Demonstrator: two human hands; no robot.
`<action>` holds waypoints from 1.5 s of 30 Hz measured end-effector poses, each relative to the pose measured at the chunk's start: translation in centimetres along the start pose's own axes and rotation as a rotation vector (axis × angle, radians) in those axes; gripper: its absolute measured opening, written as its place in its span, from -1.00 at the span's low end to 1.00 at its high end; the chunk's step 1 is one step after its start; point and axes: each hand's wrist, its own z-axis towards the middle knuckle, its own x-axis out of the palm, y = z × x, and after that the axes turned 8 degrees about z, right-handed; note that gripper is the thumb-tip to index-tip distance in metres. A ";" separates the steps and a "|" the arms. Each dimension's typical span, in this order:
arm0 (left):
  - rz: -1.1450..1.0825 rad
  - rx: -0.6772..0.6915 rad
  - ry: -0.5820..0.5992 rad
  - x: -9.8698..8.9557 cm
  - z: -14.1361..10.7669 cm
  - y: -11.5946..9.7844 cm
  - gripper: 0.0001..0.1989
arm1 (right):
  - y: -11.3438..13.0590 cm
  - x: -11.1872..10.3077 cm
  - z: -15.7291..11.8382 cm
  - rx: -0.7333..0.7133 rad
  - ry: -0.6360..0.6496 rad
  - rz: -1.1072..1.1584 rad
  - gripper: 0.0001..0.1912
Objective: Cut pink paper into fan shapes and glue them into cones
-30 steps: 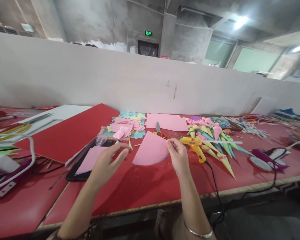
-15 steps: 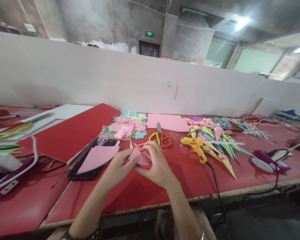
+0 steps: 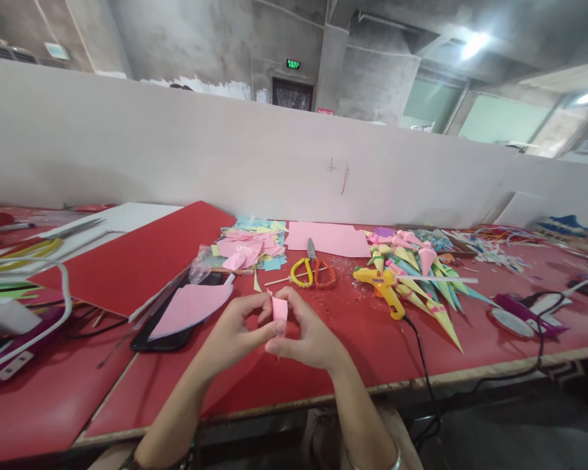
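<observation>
A small piece of pink paper (image 3: 279, 309), rolled or folded narrow, is pinched between my two hands above the red table. My left hand (image 3: 242, 329) grips its left side with thumb and fingers. On the other side, my right hand (image 3: 306, 331) closes thumb and fingers on it; part of the paper is hidden behind the fingers. Just beyond my hands lie scissors (image 3: 313, 267) with one yellow and one red handle, blades pointing away. Beside them is a thin stick (image 3: 277, 281). To the left, pink paper cut in a fan shape (image 3: 191, 310) rests on a black phone-like slab (image 3: 159, 343).
A yellow glue gun (image 3: 383, 287) with its cord lies to the right, against a heap of paper cones (image 3: 428, 261). Paper scraps (image 3: 249, 248), a pink sheet (image 3: 328, 239) and a red board (image 3: 142, 254) are farther back. A white partition (image 3: 225, 156) stands behind the table.
The pink paper has gone from a wider, flatter piece to a narrow upright shape. My fingers have drawn closer together around it, uncovering more of the scissors and the stick.
</observation>
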 end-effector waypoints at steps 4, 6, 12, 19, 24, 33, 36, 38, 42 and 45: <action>0.042 0.045 -0.049 0.3 -0.2 -0.3 -0.71 | -0.1 -0.5 -0.1 0.047 0.043 0.149 -0.58; 0.042 0.052 -0.047 0.3 -0.4 -0.3 -0.73 | -0.2 -0.6 -0.2 0.052 0.059 0.174 -0.56; -0.011 0.041 -0.007 0.2 -0.4 0.1 -0.73 | 0.1 -0.6 -0.1 0.036 0.031 0.097 -0.55; -0.123 0.035 -0.001 0.4 -0.3 0.4 -0.64 | 0.4 -0.3 -0.1 0.050 -0.034 0.077 -0.49; -0.076 0.055 -0.041 0.6 -0.2 0.4 -0.69 | 0.1 -0.3 -0.1 -0.019 -0.032 0.037 -0.54; -0.098 -0.029 -0.226 -0.2 -0.1 1.5 -0.75 | -0.4 -0.8 0.3 -0.135 -0.234 -0.238 -0.69; -0.206 -0.069 -0.275 -0.8 -0.1 2.8 -0.72 | -1.3 -1.4 0.6 0.028 -0.444 -0.116 -0.61; -0.239 -0.103 -0.308 -1.0 0.0 3.2 -0.69 | -1.8 -1.7 0.6 0.181 -0.455 0.023 -0.62; -0.131 -0.130 -0.347 -1.2 0.3 2.4 -0.67 | -1.9 -1.6 0.6 0.239 -0.442 0.117 -0.70; 0.042 -0.123 -0.187 -1.3 0.4 1.6 -0.70 | -1.7 -1.6 0.7 0.137 -0.586 0.129 -0.72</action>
